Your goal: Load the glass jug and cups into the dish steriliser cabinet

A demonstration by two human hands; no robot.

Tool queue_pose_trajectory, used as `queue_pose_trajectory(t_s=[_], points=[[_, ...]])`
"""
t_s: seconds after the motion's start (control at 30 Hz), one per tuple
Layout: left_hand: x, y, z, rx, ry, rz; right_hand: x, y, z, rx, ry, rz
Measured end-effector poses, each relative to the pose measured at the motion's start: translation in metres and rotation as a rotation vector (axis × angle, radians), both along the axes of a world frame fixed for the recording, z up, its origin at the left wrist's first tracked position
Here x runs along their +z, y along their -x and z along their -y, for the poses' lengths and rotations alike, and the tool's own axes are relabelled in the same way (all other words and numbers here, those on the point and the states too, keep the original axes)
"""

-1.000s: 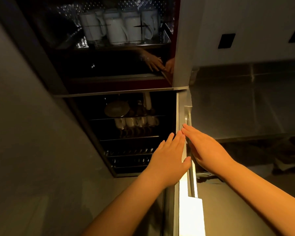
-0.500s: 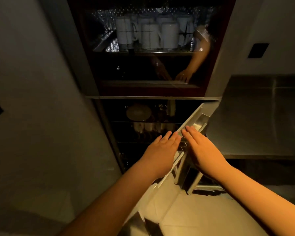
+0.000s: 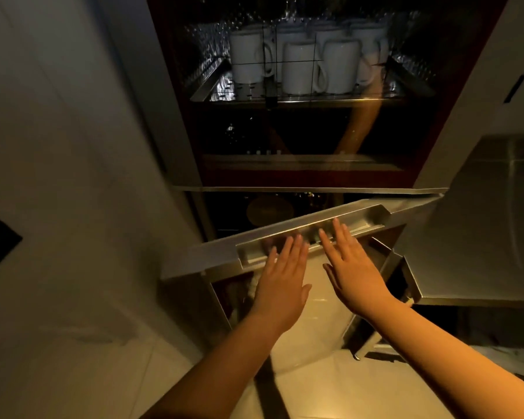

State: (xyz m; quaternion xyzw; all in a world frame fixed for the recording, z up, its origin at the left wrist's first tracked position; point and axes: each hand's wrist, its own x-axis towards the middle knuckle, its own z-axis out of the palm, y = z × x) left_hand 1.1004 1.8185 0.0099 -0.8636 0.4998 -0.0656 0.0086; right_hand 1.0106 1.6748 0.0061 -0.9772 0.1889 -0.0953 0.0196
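The steriliser cabinet has a dark glass upper door (image 3: pixel 300 140) that is closed; behind it several white cups (image 3: pixel 303 68) stand on a wire rack. The lower door (image 3: pixel 212 255) is partly open, swung most of the way toward the cabinet, with a steel handle bar (image 3: pixel 366 216) along its edge. My left hand (image 3: pixel 282 282) lies flat against the door with fingers straight, its tips at the handle. My right hand (image 3: pixel 354 267) is flat beside it, fingertips on the handle. Neither holds anything. A pale plate (image 3: pixel 270 210) shows dimly in the lower compartment. No glass jug is visible.
A grey wall (image 3: pixel 73 176) runs along the left. A steel counter (image 3: pixel 481 237) juts out at the right, its leg (image 3: pixel 366 343) standing on the light tiled floor (image 3: pixel 330 388) below my arms.
The lower door has swung from wide open to nearly shut under both flat hands. The view has shifted to face the cabinet head-on.
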Motion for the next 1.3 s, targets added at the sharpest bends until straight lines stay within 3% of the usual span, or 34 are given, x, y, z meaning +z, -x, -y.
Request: queue_pose_trajectory(t_s=[0.53,0.87,1.07,1.3], points=[[-0.002,-0.118,0.036,-0.145,0.021,-0.027,-0.001,-0.083,0.012,-0.179,0.056,-0.024],[-0.010,-0.122,0.038,-0.137,0.016,-0.002,-0.002,-0.088,0.011,-0.187,0.086,-0.067],[0.001,-0.094,0.040,0.031,0.084,-0.129,0.010,-0.079,0.017,-0.101,0.061,-0.107],[0.016,-0.030,0.027,0.418,0.128,-0.177,0.020,-0.060,0.036,0.186,-0.007,-0.093]])
